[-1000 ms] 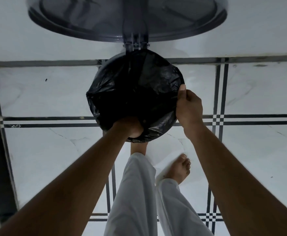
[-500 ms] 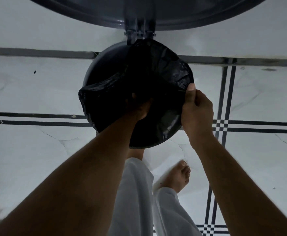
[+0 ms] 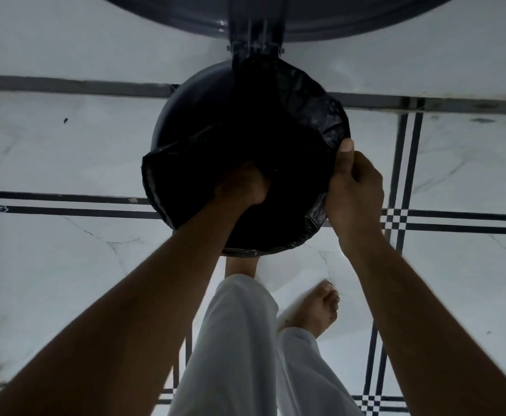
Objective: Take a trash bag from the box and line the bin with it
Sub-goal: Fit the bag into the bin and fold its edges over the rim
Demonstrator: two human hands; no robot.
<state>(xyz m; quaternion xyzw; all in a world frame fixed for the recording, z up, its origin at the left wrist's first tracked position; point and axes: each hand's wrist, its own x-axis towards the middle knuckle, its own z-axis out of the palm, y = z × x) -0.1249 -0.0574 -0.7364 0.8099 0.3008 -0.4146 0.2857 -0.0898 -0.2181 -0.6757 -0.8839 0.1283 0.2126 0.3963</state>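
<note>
I see the bin (image 3: pixel 167 121) standing on the tiled floor (image 3: pixel 65 151), its raised lid (image 3: pixel 306 22) hinged on the far side, beyond both hands. The black trash bag (image 3: pixel 306 121) sits in the bin's mouth, folded over the rim by my right hand (image 3: pixel 355 193) and along the near edge, but to the left of my left hand (image 3: pixel 242 187) the rim is bare and the bag edge sags across the opening. My right hand pinches the bag edge at the rim, thumb up, fingers curled. My left hand is pushed down inside the bag; I cannot tell how its fingers lie. I judge the main risk is that pushing deeper drags the film inward and pulls the cuffed edge off the rim. Thin plastic could also tear against the hinge.
</note>
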